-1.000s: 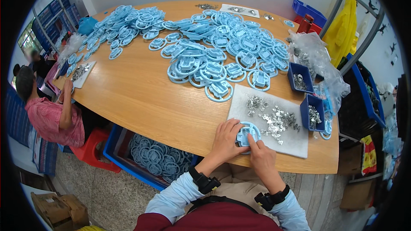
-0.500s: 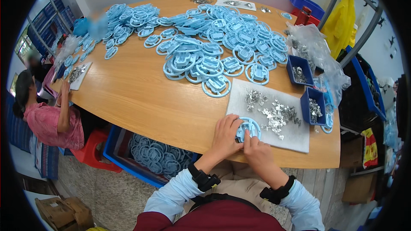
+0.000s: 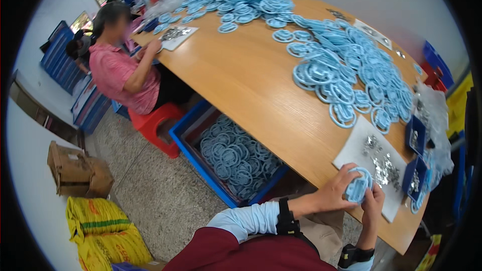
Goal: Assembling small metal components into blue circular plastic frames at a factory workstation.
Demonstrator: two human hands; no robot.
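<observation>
Two hands grip one round light-blue plastic part (image 3: 358, 188) at the near edge of the curved wooden bench (image 3: 251, 80). Your left hand (image 3: 335, 194) pinches its left rim; your right hand (image 3: 374, 206) curls fingers around its right side. It sits above the white sheet (image 3: 351, 151) carrying small metal pieces (image 3: 384, 163).

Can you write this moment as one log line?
left hand: holds blue ring | right hand: on ring | white sheet: metal bits
</observation>
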